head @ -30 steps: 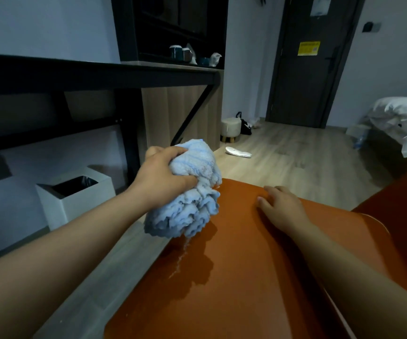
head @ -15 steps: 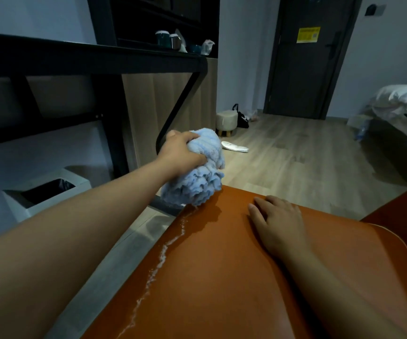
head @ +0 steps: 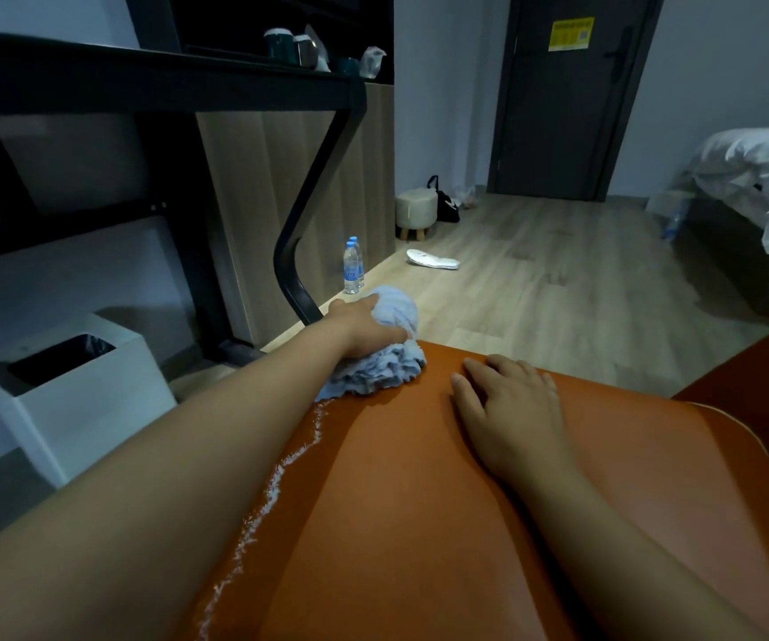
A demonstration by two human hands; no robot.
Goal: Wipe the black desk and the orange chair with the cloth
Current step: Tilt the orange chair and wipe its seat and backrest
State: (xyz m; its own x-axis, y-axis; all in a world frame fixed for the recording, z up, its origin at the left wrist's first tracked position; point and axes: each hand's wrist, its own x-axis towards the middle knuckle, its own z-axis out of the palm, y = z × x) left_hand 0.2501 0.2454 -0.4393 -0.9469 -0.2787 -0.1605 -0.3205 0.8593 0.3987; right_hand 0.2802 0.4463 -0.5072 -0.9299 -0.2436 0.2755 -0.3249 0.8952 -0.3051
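Now, our step: we judge we are wiping the seat of the orange chair (head: 489, 525), working at its far left corner.
Left hand: our left hand (head: 364, 328) is closed around the bunched blue cloth (head: 380, 363) and presses it down onto the chair's far edge.
Right hand: our right hand (head: 509, 409) lies flat on the seat, fingers spread and holding nothing, just beside the cloth but not touching it; we take it to be steadying the chair.
Cloth position: part of the wad sits on the seat and part hangs past the edge, over the wooden floor (head: 558, 289).
Wet trace: a pale foamy line (head: 276, 483) runs along the left side of the seat from the cloth toward us.
Black desk: the black desk (head: 151, 81) stands to the left, well apart from the cloth; we cannot tell from here whether it has been wiped.
Risk of slipping off: with the cloth half over the edge, a hard push outward could carry it off the seat and onto the floor.
Risk of dripping: the cloth looks soaked, so squeezing it there could send water down the side.
Risk of streaks: the foamy line could dry as a mark if we leave it.
Nearby things: two water bottles (head: 352, 268) and a white bin (head: 72, 390) stand clear of our reach.
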